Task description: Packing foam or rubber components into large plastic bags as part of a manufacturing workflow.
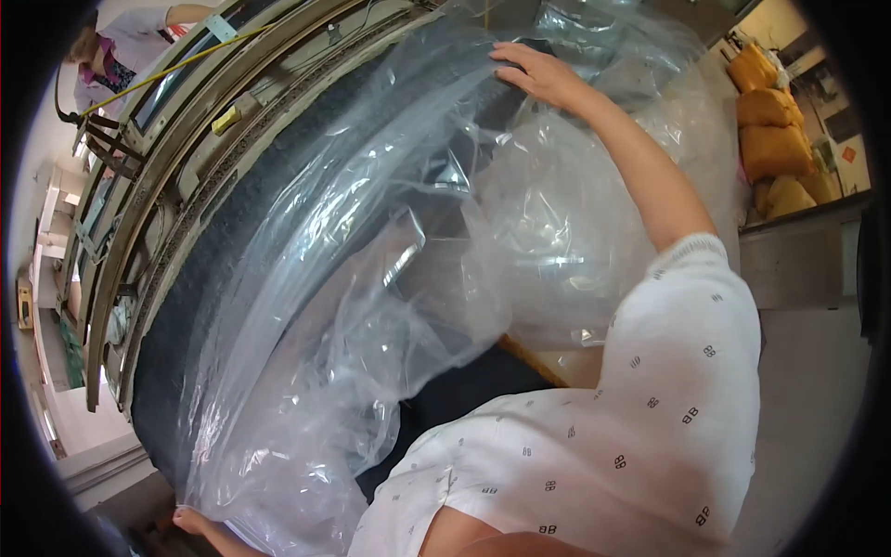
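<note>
A large clear plastic sheet [548, 223] lies in loose, shiny folds over a dark worktop [232, 246] and hangs toward my body. At the far lower left, my left hand [191, 520] is closed on the sheet's edge, the fingers partly hidden. My right arm reaches forward across the sheet. My right hand [546, 78] rests palm down on or just above the film near its far side, with its fingers stretched out and apart.
Along the worktop's far side runs a long metal machine frame [172, 200] with rails, and a yellow block [225, 120] sits on it. A yellow rod or strip [176, 67] crosses above. Another person [139, 46] is beyond the frame. Orange-brown sacks [770, 121] are stacked at right.
</note>
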`<control>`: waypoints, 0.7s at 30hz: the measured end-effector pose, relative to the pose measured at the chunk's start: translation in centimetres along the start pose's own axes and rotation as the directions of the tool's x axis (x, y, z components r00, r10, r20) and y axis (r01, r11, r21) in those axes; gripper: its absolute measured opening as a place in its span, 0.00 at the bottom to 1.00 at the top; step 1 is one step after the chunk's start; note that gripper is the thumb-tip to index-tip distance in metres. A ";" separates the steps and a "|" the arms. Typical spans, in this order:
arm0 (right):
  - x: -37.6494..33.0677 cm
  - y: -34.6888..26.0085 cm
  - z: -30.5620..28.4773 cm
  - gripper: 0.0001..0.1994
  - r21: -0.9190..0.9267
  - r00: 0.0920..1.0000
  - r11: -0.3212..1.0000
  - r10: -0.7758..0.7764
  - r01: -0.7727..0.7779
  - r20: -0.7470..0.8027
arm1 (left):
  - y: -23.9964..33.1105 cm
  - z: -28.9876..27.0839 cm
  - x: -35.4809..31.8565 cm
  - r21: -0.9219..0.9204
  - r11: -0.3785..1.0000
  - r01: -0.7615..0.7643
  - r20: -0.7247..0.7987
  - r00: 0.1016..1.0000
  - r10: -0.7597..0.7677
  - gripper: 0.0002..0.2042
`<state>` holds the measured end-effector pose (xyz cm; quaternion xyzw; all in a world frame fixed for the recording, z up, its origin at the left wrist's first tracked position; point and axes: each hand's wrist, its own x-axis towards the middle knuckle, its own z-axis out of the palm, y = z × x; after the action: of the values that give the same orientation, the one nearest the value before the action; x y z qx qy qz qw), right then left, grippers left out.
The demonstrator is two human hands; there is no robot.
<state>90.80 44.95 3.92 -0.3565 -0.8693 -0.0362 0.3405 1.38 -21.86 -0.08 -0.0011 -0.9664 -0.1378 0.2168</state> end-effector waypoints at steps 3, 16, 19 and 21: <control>2.1 -2.8 -3.0 0.07 -0.467 0.902 0.864 0.342 -0.190 0.264 | 2.0 0.2 2.6 -0.026 0.985 -0.173 0.000 0.985 0.173 0.15; 8.3 -4.6 1.9 0.23 -0.056 0.647 0.725 0.644 -0.686 0.409 | 5.3 4.0 6.6 0.096 0.910 -0.404 0.094 0.913 0.396 0.14; 7.6 -4.5 2.8 0.31 -0.448 0.664 0.773 0.625 -0.450 0.411 | 6.8 7.1 6.9 0.070 0.937 -0.342 0.072 0.939 0.338 0.15; 8.1 -4.6 5.0 0.35 -0.581 0.705 0.724 0.627 -0.371 0.332 | 5.1 5.8 9.8 0.022 0.922 -0.387 -0.073 0.919 0.388 0.18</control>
<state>80.91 47.88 5.90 -0.6534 -0.7550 -0.0548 -0.0023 -9.63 -16.00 0.30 -0.1862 -0.9386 -0.0887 0.2764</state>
